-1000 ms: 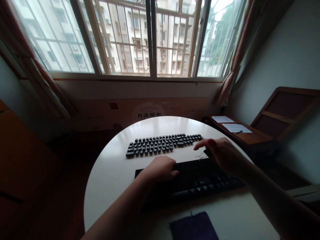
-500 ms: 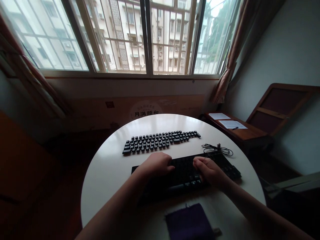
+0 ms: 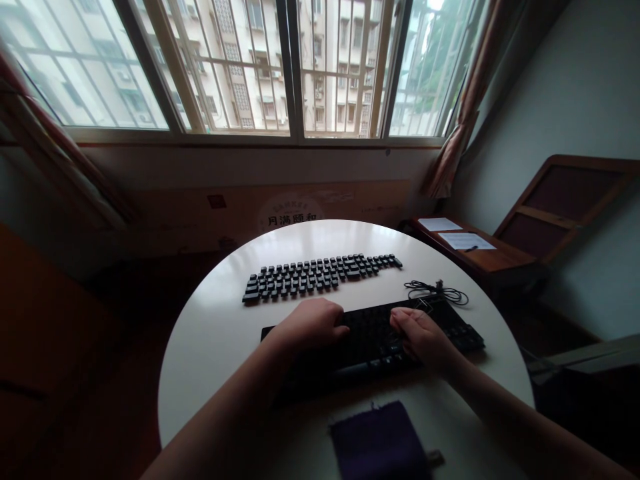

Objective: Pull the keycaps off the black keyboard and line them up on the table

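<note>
1. So your keyboard [image 3: 367, 327] is sitting mid-tabletop [image 3: 200, 360], looks flat.
2. Your left hand [image 3: 317, 321] is on the keyboard's left half. Fingers are tucked out of sight, so I can't tell if that grip has hold of anything.
3. Your right hand [image 3: 420, 335] is over the keyboard's right half, grip narrow, fingertips together, seemingly closed on a thin wire [image 3: 425, 305] poking out past it. Whatever's under the fingertips is hidden.
4. Main risk imo: if the left lets up while the right yanks, the keyboard could skid or tip.
5. Loose keys [image 3: 353, 274] lie in rows just beyond the keyboard. One shove forward could scramble them.
6. Cable's bunched by the keyboard's far right corner, so the wire could snag it.
7. Cloth [image 3: 377, 440] is on the keyboard's near side. A low forearm could drag it.
</note>
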Tool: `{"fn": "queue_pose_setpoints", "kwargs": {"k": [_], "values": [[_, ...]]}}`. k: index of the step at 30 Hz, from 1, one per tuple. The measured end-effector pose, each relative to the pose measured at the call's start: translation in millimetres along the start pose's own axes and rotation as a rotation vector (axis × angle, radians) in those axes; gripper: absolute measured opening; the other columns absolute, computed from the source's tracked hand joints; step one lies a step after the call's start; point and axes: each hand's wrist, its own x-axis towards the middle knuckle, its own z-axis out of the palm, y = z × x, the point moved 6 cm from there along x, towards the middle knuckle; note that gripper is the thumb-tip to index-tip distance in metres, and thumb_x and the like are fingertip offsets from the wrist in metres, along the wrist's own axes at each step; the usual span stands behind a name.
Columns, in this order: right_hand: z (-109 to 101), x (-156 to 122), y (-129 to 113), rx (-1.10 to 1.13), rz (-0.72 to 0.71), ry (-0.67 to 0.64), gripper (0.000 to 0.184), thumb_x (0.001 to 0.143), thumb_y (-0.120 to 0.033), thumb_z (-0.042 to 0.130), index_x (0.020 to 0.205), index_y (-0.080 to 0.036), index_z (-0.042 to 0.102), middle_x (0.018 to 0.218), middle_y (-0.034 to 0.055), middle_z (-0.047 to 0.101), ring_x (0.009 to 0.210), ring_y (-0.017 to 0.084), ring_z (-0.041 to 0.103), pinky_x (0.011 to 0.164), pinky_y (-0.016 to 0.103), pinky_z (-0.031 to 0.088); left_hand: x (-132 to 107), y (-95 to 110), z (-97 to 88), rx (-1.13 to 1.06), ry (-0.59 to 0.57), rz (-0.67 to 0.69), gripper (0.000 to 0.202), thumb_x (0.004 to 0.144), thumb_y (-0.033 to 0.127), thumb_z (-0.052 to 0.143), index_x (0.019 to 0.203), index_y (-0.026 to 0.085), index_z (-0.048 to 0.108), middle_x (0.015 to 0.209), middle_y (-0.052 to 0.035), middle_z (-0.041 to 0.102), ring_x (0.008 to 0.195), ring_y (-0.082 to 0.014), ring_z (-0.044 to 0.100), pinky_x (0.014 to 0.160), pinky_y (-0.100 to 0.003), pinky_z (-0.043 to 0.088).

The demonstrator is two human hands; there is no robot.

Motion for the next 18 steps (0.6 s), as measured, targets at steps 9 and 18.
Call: {"fn": "queue_pose_setpoints", "kwargs": {"k": [9,18], "values": [[-1,11,3,-0.016,0.028,-0.084,0.044,0.083,-0.059,0.053,0.063,-0.022,0.038,0.041,-0.0117,0.022,0.032,0.005,0.018,0.032,0.018,0.016,0,1,-1.3,-0.001,0.017,0.0,0.026,0.085,0.044,0.059,0.083,0.02,0.07,0.083,-0.0065,0.072,0.073,-0.023,0.064,0.058,-0.029,0.039],[3,-6,-6,-0.296,-0.279,-0.087,0.042,0.098,-0.046,0.039,0.064,-0.02,0.036,0.056,-0.0059,0.03,0.049,0.009,0.025,0.046,0.024,0.02,1,-2,1.3,-0.008,0.024,0.003,0.027,0.085,0.046,0.059,0.081,0.021,0.068,0.081,-0.0058,0.071,0.072,-0.0223,0.063,0.058,-0.029,0.038]]}}
